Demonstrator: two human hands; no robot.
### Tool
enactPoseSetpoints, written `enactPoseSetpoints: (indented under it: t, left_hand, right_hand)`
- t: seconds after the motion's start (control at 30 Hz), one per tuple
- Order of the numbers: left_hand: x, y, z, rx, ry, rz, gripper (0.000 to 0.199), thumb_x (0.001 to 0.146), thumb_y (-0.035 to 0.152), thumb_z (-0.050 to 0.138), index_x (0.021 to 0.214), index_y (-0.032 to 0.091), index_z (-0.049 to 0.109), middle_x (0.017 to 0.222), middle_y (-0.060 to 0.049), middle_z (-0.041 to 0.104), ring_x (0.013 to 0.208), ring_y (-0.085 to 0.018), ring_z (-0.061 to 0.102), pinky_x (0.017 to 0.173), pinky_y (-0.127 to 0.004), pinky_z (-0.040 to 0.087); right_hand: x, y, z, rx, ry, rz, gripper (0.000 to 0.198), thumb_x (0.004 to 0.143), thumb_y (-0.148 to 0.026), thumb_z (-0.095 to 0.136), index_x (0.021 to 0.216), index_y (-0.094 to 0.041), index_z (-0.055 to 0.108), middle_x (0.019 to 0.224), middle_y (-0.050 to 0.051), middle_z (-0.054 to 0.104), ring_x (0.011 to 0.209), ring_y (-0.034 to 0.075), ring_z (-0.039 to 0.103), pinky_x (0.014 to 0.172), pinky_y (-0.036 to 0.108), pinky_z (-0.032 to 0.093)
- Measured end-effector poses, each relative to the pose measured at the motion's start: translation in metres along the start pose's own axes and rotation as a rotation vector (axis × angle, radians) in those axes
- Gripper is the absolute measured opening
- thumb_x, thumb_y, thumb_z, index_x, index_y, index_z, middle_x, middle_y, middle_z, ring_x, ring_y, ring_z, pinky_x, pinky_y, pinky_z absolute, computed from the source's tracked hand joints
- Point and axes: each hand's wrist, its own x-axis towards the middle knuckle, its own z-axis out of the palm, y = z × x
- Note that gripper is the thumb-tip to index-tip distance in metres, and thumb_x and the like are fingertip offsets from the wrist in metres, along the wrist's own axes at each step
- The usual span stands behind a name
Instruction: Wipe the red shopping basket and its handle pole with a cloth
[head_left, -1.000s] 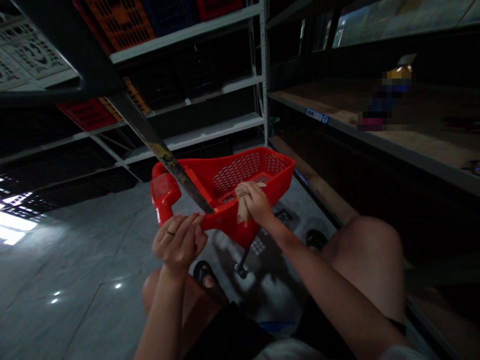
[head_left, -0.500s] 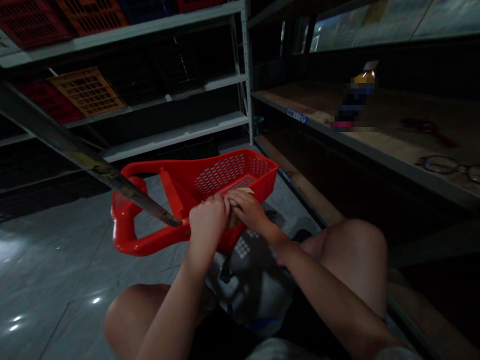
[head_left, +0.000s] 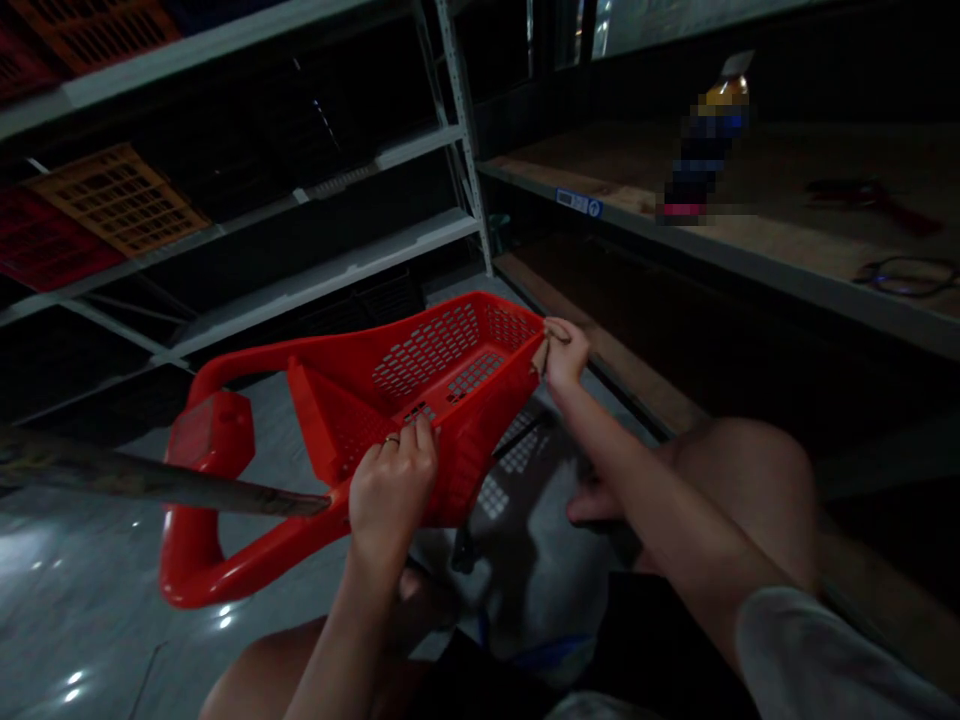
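Note:
A red plastic shopping cart (head_left: 472, 440) with perforated basket walls stands in front of me. My left hand (head_left: 395, 480) is closed over the near rim of its basket, close to where the handle frame begins. At the basket's right front corner, my right hand (head_left: 568, 355) is closed on a thin tan-brown piece (head_left: 539, 357), pressed against the rim. Whether that piece is cloth or paper I cannot tell. A worn pole (head_left: 187, 484) slants in from the left, its end overlapping the cart's handle frame.
A wooden shelf (head_left: 637, 205) on the right carries a bottle (head_left: 709, 140), a dark red tool (head_left: 874, 198) and glasses (head_left: 911, 276). Metal racking (head_left: 337, 265) at the back holds crates, including an orange crate (head_left: 124, 200). My bent knees flank the cart's near side.
My right hand has moved away from my left, along the rim to the far right corner, taking the tan-brown piece. The view has shifted, and the cart appears lower and further left.

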Motion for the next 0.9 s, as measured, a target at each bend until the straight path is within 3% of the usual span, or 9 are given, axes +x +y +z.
enactPoseSetpoints:
  t: [0.1, 0.23, 0.3, 0.37, 0.5, 0.6, 0.67, 0.73, 0.9]
  left_hand:
    - [-0.003, -0.001, 0.001, 0.013, 0.023, 0.013, 0.035, 0.106, 0.027, 0.035, 0.096, 0.018, 0.067, 0.068, -0.005, 0.064, 0.064, -0.021, 0.063, 0.061, -0.035, 0.037]
    - [-0.005, -0.002, 0.003, 0.027, 0.003, 0.009, 0.033, 0.105, 0.029, 0.036, 0.098, 0.019, 0.067, 0.07, -0.005, 0.065, 0.065, -0.021, 0.062, 0.062, -0.036, 0.036]
    - [-0.005, -0.002, 0.004, 0.037, -0.008, 0.013, 0.032, 0.105, 0.03, 0.036, 0.101, 0.019, 0.067, 0.072, -0.005, 0.065, 0.065, -0.021, 0.062, 0.063, -0.036, 0.037]
    - [-0.006, -0.003, 0.005, 0.043, -0.017, 0.017, 0.032, 0.105, 0.03, 0.037, 0.104, 0.018, 0.067, 0.073, -0.005, 0.066, 0.066, -0.022, 0.062, 0.064, -0.036, 0.037]
    - [-0.006, -0.004, 0.005, 0.002, -0.05, 0.001, 0.034, 0.105, 0.03, 0.035, 0.108, 0.018, 0.067, 0.075, -0.006, 0.067, 0.069, -0.023, 0.063, 0.063, -0.036, 0.037]
    - [-0.006, -0.003, 0.004, -0.095, -0.101, -0.032, 0.039, 0.104, 0.037, 0.035, 0.114, 0.017, 0.067, 0.077, -0.008, 0.067, 0.072, -0.024, 0.063, 0.063, -0.036, 0.038]
    - [-0.004, -0.002, 0.003, -0.149, -0.127, -0.05, 0.042, 0.104, 0.041, 0.035, 0.115, 0.016, 0.067, 0.079, -0.009, 0.067, 0.073, -0.025, 0.063, 0.064, -0.037, 0.038]
    - [-0.001, -0.001, 0.001, -0.159, -0.137, -0.049, 0.044, 0.104, 0.043, 0.034, 0.115, 0.016, 0.067, 0.079, -0.01, 0.066, 0.073, -0.025, 0.063, 0.064, -0.037, 0.039]
    - [0.008, 0.004, 0.001, -0.07, -0.124, -0.02, 0.043, 0.105, 0.041, 0.031, 0.107, 0.018, 0.067, 0.077, -0.009, 0.066, 0.073, -0.024, 0.063, 0.065, -0.037, 0.041]
  right_hand:
    - [-0.072, 0.004, 0.006, 0.025, 0.124, 0.066, 0.032, 0.071, -0.016, 0.051, 0.097, -0.019, 0.069, 0.107, 0.009, 0.067, 0.107, 0.021, 0.06, 0.104, 0.04, 0.046]
    - [-0.138, 0.02, -0.002, 0.107, 0.04, 0.281, 0.027, 0.071, -0.02, 0.054, 0.097, -0.022, 0.061, 0.098, 0.005, 0.065, 0.096, 0.019, 0.061, 0.096, 0.037, 0.049]
    - [-0.136, 0.025, -0.005, 0.192, 0.001, 0.422, 0.024, 0.071, -0.023, 0.055, 0.095, -0.022, 0.056, 0.087, 0.001, 0.063, 0.081, 0.016, 0.061, 0.083, 0.033, 0.052]
    - [-0.109, 0.021, -0.002, 0.234, 0.024, 0.466, 0.021, 0.073, -0.029, 0.059, 0.093, -0.022, 0.055, 0.082, -0.001, 0.062, 0.075, 0.015, 0.06, 0.076, 0.031, 0.052]
    - [-0.031, -0.006, 0.016, 0.21, 0.078, 0.214, 0.026, 0.076, -0.036, 0.065, 0.097, -0.022, 0.059, 0.093, 0.001, 0.066, 0.089, 0.017, 0.063, 0.086, 0.032, 0.052]
    - [-0.004, -0.016, 0.019, 0.178, 0.01, 0.026, 0.024, 0.082, -0.033, 0.06, 0.102, -0.022, 0.061, 0.101, 0.003, 0.067, 0.096, 0.018, 0.064, 0.093, 0.032, 0.051]
    - [-0.011, -0.009, 0.012, 0.111, -0.018, -0.02, 0.023, 0.084, -0.03, 0.054, 0.104, -0.021, 0.061, 0.107, 0.005, 0.067, 0.103, 0.018, 0.063, 0.099, 0.033, 0.049]
    - [-0.033, 0.006, 0.0, 0.036, -0.033, 0.026, 0.023, 0.083, -0.027, 0.051, 0.103, -0.021, 0.06, 0.108, 0.006, 0.066, 0.107, 0.018, 0.062, 0.102, 0.035, 0.048]
    - [-0.088, 0.036, -0.023, 0.017, -0.171, 0.188, 0.013, 0.078, -0.029, 0.053, 0.089, -0.022, 0.056, 0.08, -0.001, 0.06, 0.08, 0.017, 0.062, 0.076, 0.028, 0.054]
